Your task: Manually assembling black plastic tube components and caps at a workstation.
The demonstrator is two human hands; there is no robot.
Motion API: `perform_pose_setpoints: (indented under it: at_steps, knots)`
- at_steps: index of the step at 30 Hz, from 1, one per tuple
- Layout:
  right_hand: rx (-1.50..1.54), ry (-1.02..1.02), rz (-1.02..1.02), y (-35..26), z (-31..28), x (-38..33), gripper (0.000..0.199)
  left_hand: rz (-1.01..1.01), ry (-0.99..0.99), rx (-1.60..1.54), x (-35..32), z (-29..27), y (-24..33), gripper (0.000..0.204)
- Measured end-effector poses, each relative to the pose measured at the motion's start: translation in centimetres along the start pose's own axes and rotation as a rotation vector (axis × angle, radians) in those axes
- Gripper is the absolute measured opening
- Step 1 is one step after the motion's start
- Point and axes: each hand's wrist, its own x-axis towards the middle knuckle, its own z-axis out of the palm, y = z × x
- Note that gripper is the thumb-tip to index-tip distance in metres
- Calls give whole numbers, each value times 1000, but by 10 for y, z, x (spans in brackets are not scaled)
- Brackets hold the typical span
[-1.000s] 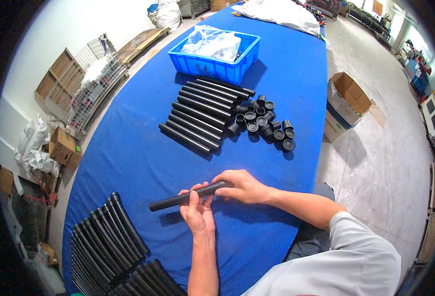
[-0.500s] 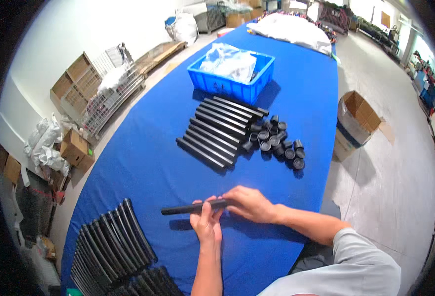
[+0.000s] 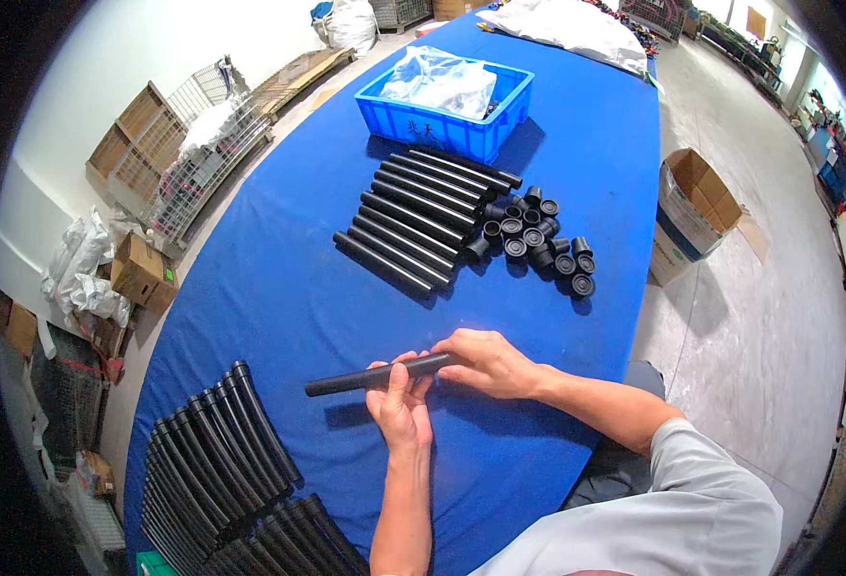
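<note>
A black tube [image 3: 351, 380] lies slantwise above the blue table, held between my two hands. My left hand [image 3: 401, 403] supports it from below, its thumb and fingers closed round the middle. At the tube's right end, my right hand [image 3: 488, 363] grips with thumb and fingers; whether a cap sits under them is hidden. Farther off, a row of black tubes [image 3: 408, 221] rests side by side on the cloth. Just right of that row lies a loose heap of black round caps [image 3: 535, 240]. At the lower left, several more black tubes [image 3: 221, 442] are lined up.
A blue crate [image 3: 432, 122] with a clear plastic bag [image 3: 440, 79] stands beyond the tube row. Blue cloth [image 3: 279, 307] covers the long table. An open cardboard box [image 3: 696, 206] is on the floor to the right. Wire cages and cartons stand along the left wall.
Everything on the table appears slightly higher or shifted in the picture as my view tilts. Both hands keep their hold on the tube, with little change in grip.
</note>
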Motion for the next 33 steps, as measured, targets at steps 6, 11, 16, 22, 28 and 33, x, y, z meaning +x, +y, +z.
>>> perform_pose_setpoints:
  at_steps: [6, 11, 16, 22, 28, 33]
  knots:
    - [-64, 74, -60, -5, 2, -1, 36, -38, 17, -31, 0, 11, 0, 22]
    - [-78, 66, -115, -10, 4, -2, 41, -70, -60, -34, 7, -8, 4, 16]
    - [86, -42, 48, -1, -1, 0, 37, -62, -56, -18, 5, -6, 3, 20]
    - [31, 64, -55, -2, 8, -3, 32, -14, -6, -41, 0, -4, -1, 23]
    - [18, 52, -40, -7, 6, -1, 34, -34, -50, -66, 4, -3, 1, 22]
    - [-117, 66, -112, -4, 8, -2, 36, -116, -36, -119, 7, -1, 8, 22]
